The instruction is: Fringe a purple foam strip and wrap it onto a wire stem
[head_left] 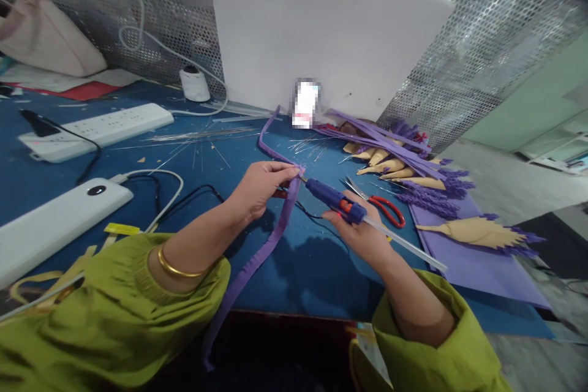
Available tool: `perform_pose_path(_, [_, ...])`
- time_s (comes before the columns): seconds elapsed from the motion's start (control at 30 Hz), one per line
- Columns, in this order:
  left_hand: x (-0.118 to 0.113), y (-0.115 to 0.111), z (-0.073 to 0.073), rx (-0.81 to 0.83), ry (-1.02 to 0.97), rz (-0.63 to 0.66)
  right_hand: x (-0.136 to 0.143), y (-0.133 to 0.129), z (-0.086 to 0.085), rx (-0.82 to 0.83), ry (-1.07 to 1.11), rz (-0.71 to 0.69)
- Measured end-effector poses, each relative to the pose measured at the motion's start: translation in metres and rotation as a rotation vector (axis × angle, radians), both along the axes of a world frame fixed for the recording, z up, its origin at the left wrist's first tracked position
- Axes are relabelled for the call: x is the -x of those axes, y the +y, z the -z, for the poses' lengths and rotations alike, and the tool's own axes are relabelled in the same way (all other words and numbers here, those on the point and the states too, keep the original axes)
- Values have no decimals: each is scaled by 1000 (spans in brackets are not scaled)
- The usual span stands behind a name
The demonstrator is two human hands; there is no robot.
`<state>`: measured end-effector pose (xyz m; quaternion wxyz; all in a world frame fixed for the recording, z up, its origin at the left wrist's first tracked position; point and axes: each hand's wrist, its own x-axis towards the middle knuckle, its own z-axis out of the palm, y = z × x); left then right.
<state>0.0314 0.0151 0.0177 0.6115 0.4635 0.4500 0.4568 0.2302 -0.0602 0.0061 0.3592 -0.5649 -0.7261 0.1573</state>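
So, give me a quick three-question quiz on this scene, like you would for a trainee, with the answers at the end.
1. What is the right hand holding?
A) a phone
B) a glue gun
C) a bag

2. True or false: the red-handled scissors lie on the blue table, not in either hand.

3. Fill in the colour: the left hand pinches a long ____ strip.

Key: 1. B; 2. True; 3. purple
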Motion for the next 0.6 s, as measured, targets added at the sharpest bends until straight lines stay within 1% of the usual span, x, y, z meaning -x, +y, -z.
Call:
perform_pose_path(0.13, [0,0,0,2,-2,0,0,-1,-2,-3,-22,-1])
perform_pose_path(0.37, [0,-1,-1,-11,-8,-18,-1,-1,0,6,-28,-12])
perform_pose_path(0.6, [1,0,1,-14,-22,-18,1,-4,-5,26,-46,-26])
